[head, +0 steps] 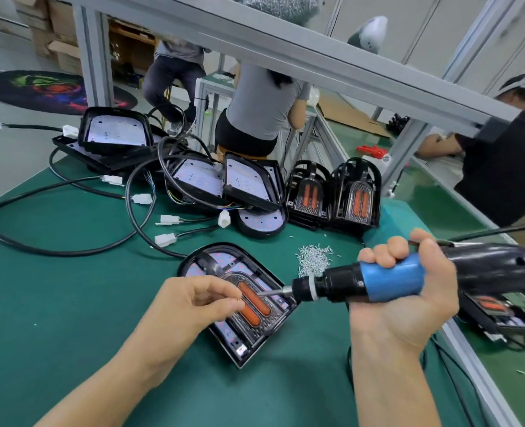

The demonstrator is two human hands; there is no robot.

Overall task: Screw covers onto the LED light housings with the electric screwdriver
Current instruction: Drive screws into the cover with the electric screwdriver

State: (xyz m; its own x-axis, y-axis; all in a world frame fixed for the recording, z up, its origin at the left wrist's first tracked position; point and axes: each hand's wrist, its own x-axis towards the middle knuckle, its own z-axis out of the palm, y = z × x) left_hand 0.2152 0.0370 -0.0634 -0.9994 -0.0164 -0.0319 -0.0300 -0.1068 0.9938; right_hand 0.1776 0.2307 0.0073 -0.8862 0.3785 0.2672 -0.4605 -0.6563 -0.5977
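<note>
A black LED light housing [215,263] lies on the green table in front of me, with a cover showing two orange lenses [256,300] set in it. My right hand [406,291] grips the blue and black electric screwdriver [366,285], held nearly level with its bit pointing left over the cover. My left hand [193,303] hovers above the housing, its fingertips pinched together at the bit's tip, apparently on a small screw. A small heap of silver screws [313,258] sits just behind the housing.
Open housings with white LED boards [249,180], black cables and white connectors [165,239] crowd the back left. Two stacks of covers [356,195] stand behind the screws. Another lamp [498,312] lies at the right edge. An aluminium frame bar [316,63] crosses overhead. People work beyond.
</note>
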